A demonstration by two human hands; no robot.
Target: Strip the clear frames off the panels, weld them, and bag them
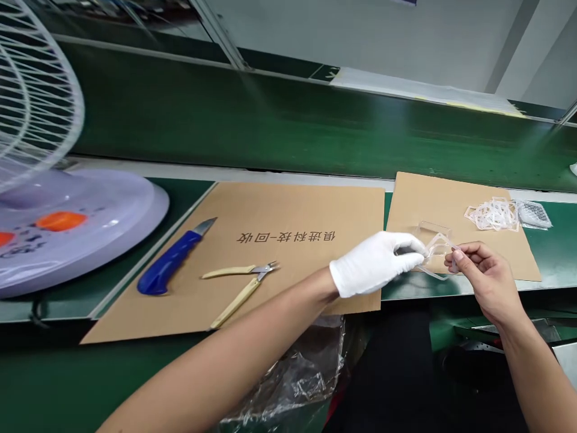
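My left hand (374,263), in a white glove, and my bare right hand (484,279) both pinch a transparent rectangular plastic frame (435,252) above a cardboard sheet (469,204). Its far side seems to reach a second transparent piece (435,230), though the overlap is hard to read. Behind my right hand lies a tangled heap of translucent frames (492,214). Left of my gloved hand, a blue-handled utility knife (169,263) and yellow-handled side cutters (238,288) rest on a larger cardboard sheet (288,216).
A white-caged electric fan (38,102) with a lilac base (76,228) stands at left. A silver mesh packet (534,214) sits at right. Crumpled plastic film (293,379) hangs below my arms. Green conveyor belting (288,120) runs behind.
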